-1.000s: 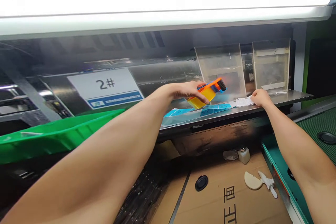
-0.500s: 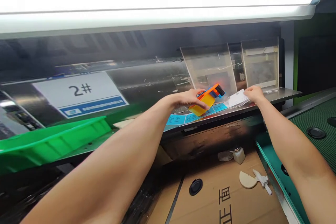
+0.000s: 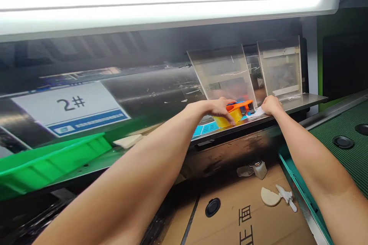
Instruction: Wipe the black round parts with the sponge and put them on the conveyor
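My left hand (image 3: 220,108) grips a yellow and orange hand tool (image 3: 237,111) with a blue and black tip, resting low on the steel shelf (image 3: 299,102). Its tip points right at a white slip of paper (image 3: 257,112), which my right hand (image 3: 270,105) presses down on the shelf with fingers curled. A strip of cyan labels (image 3: 205,128) lies on the shelf under and left of the tool.
Two clear acrylic holders (image 3: 280,67) stand at the back of the shelf. A green tray (image 3: 54,159) sits at left under a "2#" sign (image 3: 70,108). Below lie cardboard (image 3: 247,214), a small bottle (image 3: 260,169) and a beige disc piece (image 3: 269,196). A green belt (image 3: 347,149) runs at right.
The left hand has lowered the tool from tilted up to flat on the shelf beside the paper. The right hand has set the lifted paper down. The view has shifted right.
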Motion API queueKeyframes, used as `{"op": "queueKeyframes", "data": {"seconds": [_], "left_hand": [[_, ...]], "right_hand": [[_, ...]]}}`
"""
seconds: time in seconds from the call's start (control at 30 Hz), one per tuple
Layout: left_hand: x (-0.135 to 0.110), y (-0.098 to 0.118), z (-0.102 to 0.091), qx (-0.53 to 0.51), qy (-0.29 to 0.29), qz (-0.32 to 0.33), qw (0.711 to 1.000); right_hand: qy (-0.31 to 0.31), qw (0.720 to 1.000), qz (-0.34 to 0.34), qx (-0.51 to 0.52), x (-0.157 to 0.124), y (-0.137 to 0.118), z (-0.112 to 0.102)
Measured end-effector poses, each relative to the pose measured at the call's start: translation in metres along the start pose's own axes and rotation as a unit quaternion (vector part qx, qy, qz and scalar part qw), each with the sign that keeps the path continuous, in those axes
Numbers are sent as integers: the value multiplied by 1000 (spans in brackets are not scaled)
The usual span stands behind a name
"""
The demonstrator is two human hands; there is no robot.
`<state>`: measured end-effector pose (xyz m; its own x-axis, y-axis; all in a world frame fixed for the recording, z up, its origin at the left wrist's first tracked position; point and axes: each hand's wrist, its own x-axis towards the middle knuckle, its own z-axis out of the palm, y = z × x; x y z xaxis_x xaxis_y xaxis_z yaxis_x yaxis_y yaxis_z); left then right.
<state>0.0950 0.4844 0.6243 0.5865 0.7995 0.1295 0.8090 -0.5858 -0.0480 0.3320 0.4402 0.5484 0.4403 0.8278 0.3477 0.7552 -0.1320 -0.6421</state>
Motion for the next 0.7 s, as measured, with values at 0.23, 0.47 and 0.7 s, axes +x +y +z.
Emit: {"op": "queueKeyframes", "data": {"seconds": [0.23,0.47,0.7], "left_hand": [[-18,4,-1,-40,28,19,999],[-153,46,80,-195,417,72,885],[-331,99,280,-240,208,65,946]], "right_hand": [[60,998,4,35,-2,4,-1],[236,967,-83,43,1,10,0],[304,912,-263,80,-89,-18,21]]}}
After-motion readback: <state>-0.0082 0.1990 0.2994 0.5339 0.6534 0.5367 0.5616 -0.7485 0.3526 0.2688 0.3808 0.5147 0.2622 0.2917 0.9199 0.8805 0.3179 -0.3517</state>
